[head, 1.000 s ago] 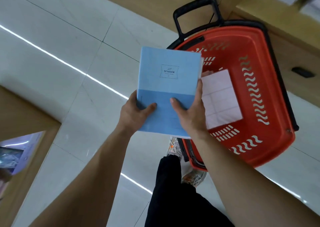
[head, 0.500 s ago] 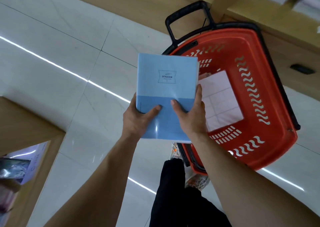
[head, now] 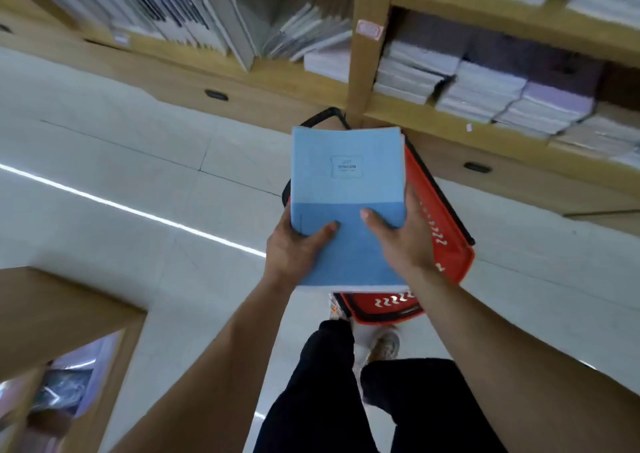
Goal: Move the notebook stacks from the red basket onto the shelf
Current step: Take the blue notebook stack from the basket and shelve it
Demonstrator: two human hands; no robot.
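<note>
A stack of blue notebooks [head: 346, 189] is held up in front of me, its two-tone blue cover facing the camera. My left hand [head: 294, 248] grips its lower left corner and my right hand [head: 405, 238] grips its lower right side. Below and behind the stack stands the red basket [head: 446, 245] on the floor; the stack hides most of its inside. The wooden shelf [head: 408, 117] runs across the top of the view, holding piles of white and lilac notebooks [head: 481, 89].
A wooden upright post [head: 363, 58] splits the shelf into bays. Upright books [head: 207, 13] fill the left bay. Drawers with dark handles [head: 216, 95] sit under the shelf. Another wooden unit [head: 59, 307] stands at the lower left. My legs [head: 346, 400] are below.
The view has tilted up, so the shelf is now in sight. The blue stack, held in both hands, has come up over the basket and now covers most of it.
</note>
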